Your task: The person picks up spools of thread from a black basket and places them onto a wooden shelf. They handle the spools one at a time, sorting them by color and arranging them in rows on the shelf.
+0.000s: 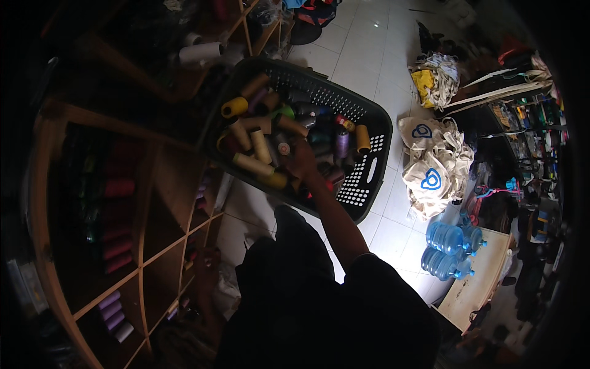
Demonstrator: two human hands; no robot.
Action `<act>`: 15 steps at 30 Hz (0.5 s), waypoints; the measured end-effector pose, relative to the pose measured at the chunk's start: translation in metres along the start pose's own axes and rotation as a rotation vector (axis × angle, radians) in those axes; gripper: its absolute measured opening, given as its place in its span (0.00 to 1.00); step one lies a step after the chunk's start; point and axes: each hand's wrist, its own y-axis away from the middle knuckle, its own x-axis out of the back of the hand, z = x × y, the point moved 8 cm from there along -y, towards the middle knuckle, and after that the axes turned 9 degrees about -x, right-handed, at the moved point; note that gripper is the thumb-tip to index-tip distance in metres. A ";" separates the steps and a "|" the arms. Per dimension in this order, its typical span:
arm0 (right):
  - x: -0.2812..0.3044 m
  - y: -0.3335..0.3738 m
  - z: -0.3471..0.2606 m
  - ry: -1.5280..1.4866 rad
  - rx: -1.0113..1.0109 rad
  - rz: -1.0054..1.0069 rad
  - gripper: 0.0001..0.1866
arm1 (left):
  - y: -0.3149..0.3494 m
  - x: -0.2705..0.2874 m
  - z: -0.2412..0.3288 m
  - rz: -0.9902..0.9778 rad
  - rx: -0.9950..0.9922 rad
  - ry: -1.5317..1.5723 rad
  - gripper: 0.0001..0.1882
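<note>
A dark plastic basket (376, 111) with perforated walls holds many thread spools in tan, yellow, purple, green and dark colours. My right hand (301, 161) reaches down among them, close to a tan thread cone (291, 125). Its fingers are largely hidden by shadow and the spools, so a grip cannot be made out. Also in the basket are a cream thread cone (260, 146), a purple thread spool (342, 144) and a yellow-orange thread spool (362, 139). My left hand (208, 258) is low beside the wooden shelf, in deep shadow; its fingers are unclear.
The wooden shelf (142, 246) on the left has compartments with red spools (120, 187) and lilac spools (112, 310). On the tiled floor (362, 49) to the right lie printed cloth bags (430, 166). Blue water bottles (445, 238) stand beside a wooden table (479, 277).
</note>
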 end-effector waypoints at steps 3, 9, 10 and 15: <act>0.023 0.008 0.010 0.020 -0.123 -0.065 0.33 | -0.001 -0.010 0.009 -0.004 0.001 -0.013 0.13; 0.103 0.024 0.086 0.366 -0.183 0.094 0.38 | -0.012 -0.024 0.010 -0.004 0.102 0.023 0.13; 0.102 0.029 0.095 0.451 -0.160 0.107 0.38 | -0.016 -0.027 0.015 -0.010 0.129 0.006 0.12; 0.044 0.015 0.009 -0.096 0.065 -0.276 0.43 | -0.044 -0.036 0.035 0.022 0.029 0.046 0.16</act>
